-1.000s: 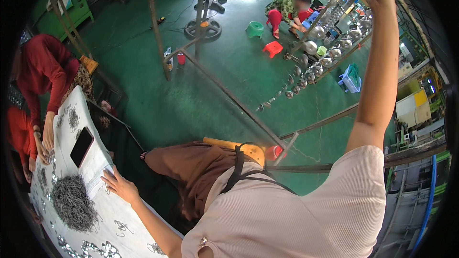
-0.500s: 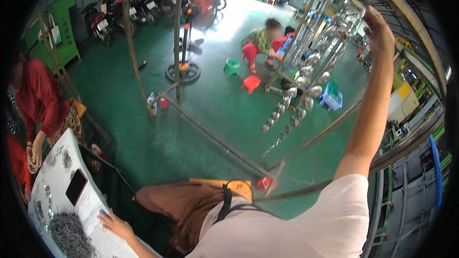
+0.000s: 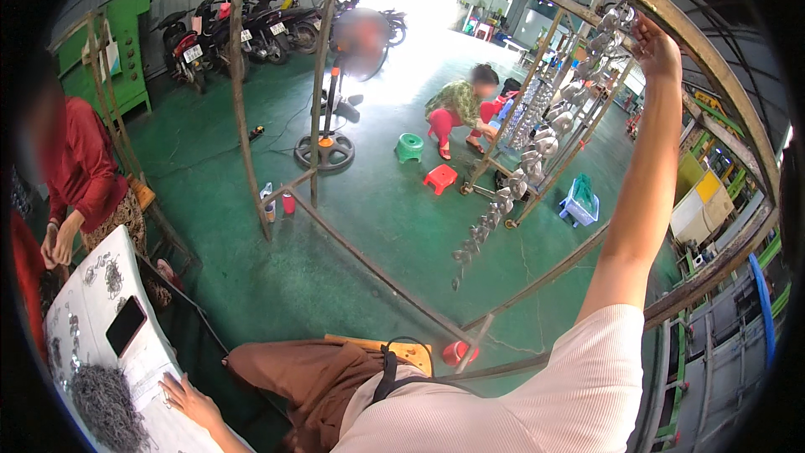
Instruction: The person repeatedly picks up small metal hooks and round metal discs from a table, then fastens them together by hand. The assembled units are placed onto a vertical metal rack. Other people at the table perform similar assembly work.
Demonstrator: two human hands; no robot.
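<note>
My right arm is raised high at the right, and my right hand is at the upper bar of a tall frame. Its fingers are curled at the top of a long hanging strand of shiny metal pieces; the fingertips are partly hidden. The pieces look rounded and cup-like, growing smaller toward the low end over the floor. At the lower left, my left hand lies flat with spread fingers on a paper on the white table. Beside it are a dark phone and a heap of small dark wire pieces.
A person in red stands across the table. Farther off, another person crouches beside a wheeled rack, near a green stool and a red stool. A lower frame bar crosses before me; a fan stands beyond.
The metal pieces, earlier spread in separate swinging lines, now hang closer together in one line. My right hand stays high by the bar. My left hand remains on the table.
</note>
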